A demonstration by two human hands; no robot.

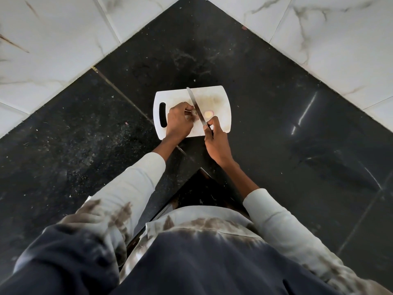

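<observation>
Black speckled stone counter fills most of the view. It is a corner worktop w/ 2 runs meeting in a V, dusty, w/ pale crumbs and smears, esp. on the left run. 1 thin seam crosses it diagonally and passes under the board's near-left corner. 2 walls of white marble-look wall tiles w/ grey veins close off the counter's far-left and far-right edges. The person's 2 pale sleeves come in over the near edge, cuffs short of the wrists.

1 white plastic chopping board lies flat mid-counter, beyond the notch in the near edge. It has rounded corners, 1 oblong slot at its left end and a brownish stain across the far half.

Left hand is over the board's left-centre, fingers curled down and pinching 1 small brownish veg piece against the board. The hand covers most of it, so can't tell what veg it is. Right hand is at the board's near edge, fingers wrapped round the handle of 1 knife, the handle mostly hidden in the fist.

The long narrow blade slants from the board's near edge to its far edge and sits just right of the veg piece; can't tell if they touch. It stands between that piece and 1 cut slice, pale yellow w/ a pink rim, lying flat just right of the blade, near the right forefinger.
</observation>
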